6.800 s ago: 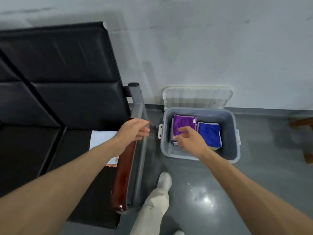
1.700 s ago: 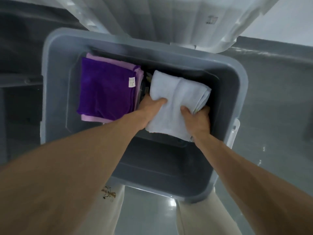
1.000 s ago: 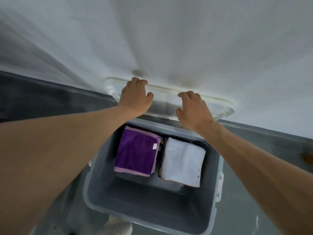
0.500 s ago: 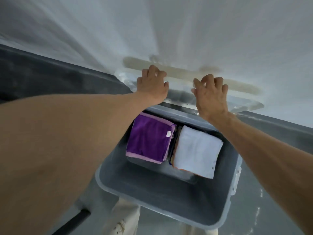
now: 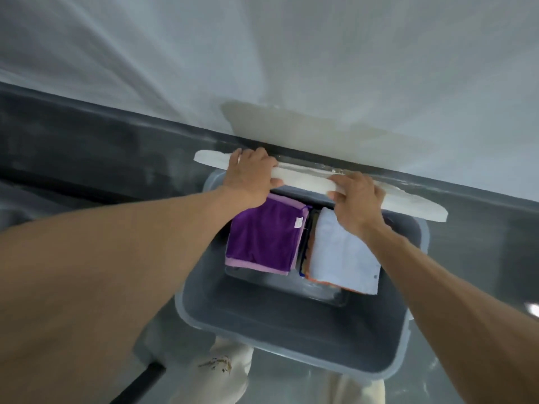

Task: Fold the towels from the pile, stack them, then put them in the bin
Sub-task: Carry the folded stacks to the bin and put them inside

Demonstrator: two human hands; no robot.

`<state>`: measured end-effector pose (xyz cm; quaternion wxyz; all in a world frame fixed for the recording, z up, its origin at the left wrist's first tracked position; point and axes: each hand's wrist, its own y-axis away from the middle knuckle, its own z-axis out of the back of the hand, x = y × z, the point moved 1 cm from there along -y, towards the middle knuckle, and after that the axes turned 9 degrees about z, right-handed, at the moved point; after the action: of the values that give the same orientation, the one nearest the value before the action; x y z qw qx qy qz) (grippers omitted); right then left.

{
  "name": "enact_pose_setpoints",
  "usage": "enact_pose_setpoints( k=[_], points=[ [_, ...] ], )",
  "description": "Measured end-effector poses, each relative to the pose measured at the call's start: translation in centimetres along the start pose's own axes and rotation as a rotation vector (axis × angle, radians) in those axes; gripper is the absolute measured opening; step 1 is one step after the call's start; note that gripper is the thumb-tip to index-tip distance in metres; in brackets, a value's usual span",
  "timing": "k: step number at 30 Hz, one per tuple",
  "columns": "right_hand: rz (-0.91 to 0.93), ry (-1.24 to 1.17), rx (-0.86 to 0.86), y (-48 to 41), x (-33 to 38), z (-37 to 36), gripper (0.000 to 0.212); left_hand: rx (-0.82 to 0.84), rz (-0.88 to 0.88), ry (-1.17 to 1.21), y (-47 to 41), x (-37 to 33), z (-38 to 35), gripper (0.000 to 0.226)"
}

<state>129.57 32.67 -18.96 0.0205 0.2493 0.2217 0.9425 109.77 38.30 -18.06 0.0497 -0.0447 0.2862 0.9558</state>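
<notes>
A grey bin [image 5: 291, 342] stands on the floor below me. Inside lie two stacks of folded towels: a purple towel [image 5: 262, 237] tops the left stack and a pale blue-white towel [image 5: 341, 258] tops the right one, with orange and dark edges showing under it. The bin's white hinged lid [image 5: 303, 177] is tilted forward over the far rim, seen nearly edge-on. My left hand [image 5: 250, 176] grips the lid's edge on the left. My right hand [image 5: 355, 196] grips it further right, fingers curled over the edge.
A white wall rises behind the bin above a dark grey floor strip [image 5: 87, 147]. My legs in light trousers [image 5: 215, 371] stand just in front of the bin. A dark bar [image 5: 140, 383] shows at the lower left.
Both hands have pulled the lid away from the wall and down toward me; it now tilts over the bin's back part. The towels lie as before.
</notes>
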Motion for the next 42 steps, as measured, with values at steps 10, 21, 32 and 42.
enact_pose_setpoints(
  k=[10,21,32,42],
  points=[
    [-0.109,-0.006,-0.008,6.7,3.2,1.2,0.033,0.187,-0.157,0.088,5.3,1.8,2.9,0.046],
    [0.064,0.102,0.014,17.2,2.5,-2.1,0.040,0.106,-0.189,0.012,16.3,1.7,-2.9,0.038],
    [0.208,0.114,-0.156,24.5,-1.0,-13.9,0.051,0.055,-0.153,-0.058,21.9,3.1,-14.0,0.038],
    [0.284,0.228,-0.172,26.0,-3.2,-22.3,0.042,0.048,-0.095,0.001,23.0,5.0,-22.1,0.025]
  ],
)
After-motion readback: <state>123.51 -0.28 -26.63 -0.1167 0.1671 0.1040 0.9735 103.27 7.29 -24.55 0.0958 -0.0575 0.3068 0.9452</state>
